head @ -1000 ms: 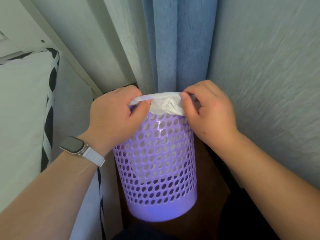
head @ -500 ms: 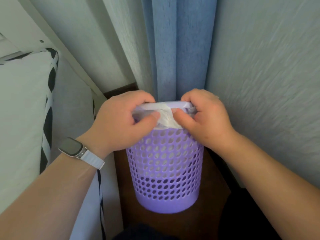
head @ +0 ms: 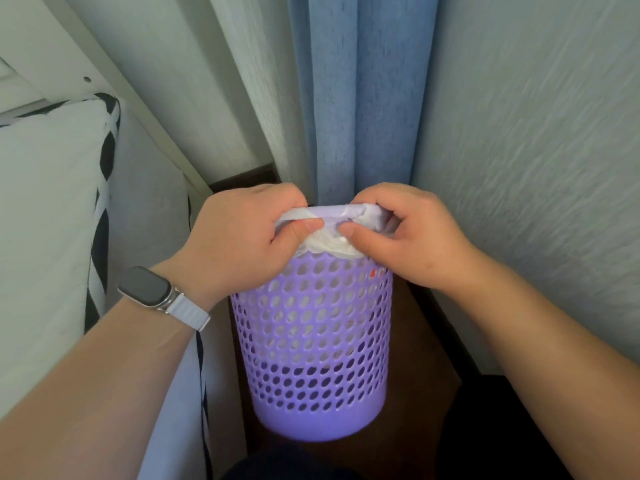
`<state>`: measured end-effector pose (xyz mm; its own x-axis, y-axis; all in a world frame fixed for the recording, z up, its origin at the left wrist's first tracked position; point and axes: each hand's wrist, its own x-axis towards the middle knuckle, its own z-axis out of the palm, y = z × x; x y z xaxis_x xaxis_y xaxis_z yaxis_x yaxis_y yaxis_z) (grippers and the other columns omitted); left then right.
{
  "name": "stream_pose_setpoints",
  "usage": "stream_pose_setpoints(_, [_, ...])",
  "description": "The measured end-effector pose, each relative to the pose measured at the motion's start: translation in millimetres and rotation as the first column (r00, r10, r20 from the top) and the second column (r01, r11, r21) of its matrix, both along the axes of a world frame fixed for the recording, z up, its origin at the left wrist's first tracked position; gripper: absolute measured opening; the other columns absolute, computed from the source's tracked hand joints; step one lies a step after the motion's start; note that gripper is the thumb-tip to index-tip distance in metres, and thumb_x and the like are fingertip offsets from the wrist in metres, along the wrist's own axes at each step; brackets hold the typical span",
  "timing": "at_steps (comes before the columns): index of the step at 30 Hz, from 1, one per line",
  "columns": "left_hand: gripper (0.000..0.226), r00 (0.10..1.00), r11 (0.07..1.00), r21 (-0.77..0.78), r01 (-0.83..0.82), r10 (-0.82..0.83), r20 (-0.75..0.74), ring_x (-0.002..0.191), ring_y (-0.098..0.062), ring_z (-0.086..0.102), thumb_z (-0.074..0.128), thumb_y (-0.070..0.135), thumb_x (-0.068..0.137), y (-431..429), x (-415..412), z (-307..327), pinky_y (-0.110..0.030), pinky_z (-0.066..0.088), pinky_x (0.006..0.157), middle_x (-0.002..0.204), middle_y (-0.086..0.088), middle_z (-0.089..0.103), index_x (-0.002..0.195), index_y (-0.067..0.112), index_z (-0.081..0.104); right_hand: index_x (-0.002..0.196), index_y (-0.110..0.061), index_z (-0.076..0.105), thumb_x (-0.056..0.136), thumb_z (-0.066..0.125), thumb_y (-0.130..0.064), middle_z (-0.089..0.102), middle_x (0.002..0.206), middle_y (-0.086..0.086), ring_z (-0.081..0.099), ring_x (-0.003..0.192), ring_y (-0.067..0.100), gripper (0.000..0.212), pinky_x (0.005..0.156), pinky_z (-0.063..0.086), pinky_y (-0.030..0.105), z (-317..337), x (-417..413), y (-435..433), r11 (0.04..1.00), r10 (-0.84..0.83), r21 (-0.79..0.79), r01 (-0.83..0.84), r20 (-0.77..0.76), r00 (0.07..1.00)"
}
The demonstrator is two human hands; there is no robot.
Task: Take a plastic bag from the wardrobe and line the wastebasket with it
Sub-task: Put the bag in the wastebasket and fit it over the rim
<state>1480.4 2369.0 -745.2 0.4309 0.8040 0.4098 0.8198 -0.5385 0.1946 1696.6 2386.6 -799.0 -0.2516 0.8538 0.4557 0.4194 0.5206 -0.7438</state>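
Purple perforated wastebasket (head: 313, 358) upright on dark wood floor (head: 415, 393), centre of frame, in front of blue curtain (head: 360, 98). White plastic bag (head: 329, 245) inside basket, edge folded over near rim. Left hand (head: 242, 244) grasps bag at rim left side, thumb outside, fingers curled over rim. Right hand (head: 408, 237) same at right side, fingers clenched on bag. Smartwatch (head: 147, 289) on left wrist. White pillow with black trim (head: 45, 220) at left of frame.

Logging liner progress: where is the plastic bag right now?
Head view, centre: the plastic bag is folded over the near rim of the purple wastebasket, pinched between the left hand and the right hand.
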Motion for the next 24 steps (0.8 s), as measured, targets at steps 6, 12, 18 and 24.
stream_pose_setpoints(6, [0.030,0.993,0.996,-0.079,-0.044,0.053,0.107,0.057,-0.011,0.048,0.045,0.045,0.089,-2,1,-1,-0.030,0.038,0.053,0.063,0.008,0.056,0.080,0.021,0.059,0.079,-0.026,0.062,0.078,0.065,-0.050,0.059,0.071,-0.010,0.058,0.064,0.010,0.024,0.060,0.047,0.030,-2,1,3,0.991,-0.056,-0.130,0.042,-0.105,0.993])
stream_pose_setpoints(12, [0.030,0.989,0.994,-0.016,-0.112,0.113,0.095,0.054,-0.009,0.043,0.047,0.046,0.088,-3,5,1,-0.024,0.033,0.050,0.055,0.010,0.046,0.072,0.022,0.055,0.073,-0.017,0.057,0.080,0.062,-0.044,0.053,0.065,-0.010,0.051,0.061,0.007,0.028,0.060,0.039,0.027,-4,-8,-2,0.986,-0.157,-0.081,0.144,-0.173,0.972])
stream_pose_setpoints(18, [0.030,0.989,0.999,-0.047,-0.019,0.025,0.147,0.063,-0.010,0.050,0.050,0.044,0.090,-3,4,2,-0.031,0.040,0.056,0.065,0.009,0.056,0.080,0.019,0.063,0.072,-0.015,0.057,0.081,0.066,-0.037,0.051,0.066,-0.012,0.049,0.065,0.011,0.025,0.062,0.040,0.029,-2,-9,-6,0.985,-0.175,-0.030,0.172,-0.162,0.971])
stream_pose_setpoints(24, [0.035,0.992,0.993,-0.004,0.117,-0.117,-0.044,0.078,-0.022,0.064,0.051,0.047,0.092,-6,14,7,-0.040,0.049,0.068,0.086,0.003,0.067,0.106,0.020,0.068,0.070,-0.020,0.058,0.078,0.066,-0.035,0.052,0.064,-0.010,0.046,0.065,0.010,0.019,0.064,0.037,0.033,-5,-20,-9,0.978,-0.196,0.066,0.200,-0.066,0.978])
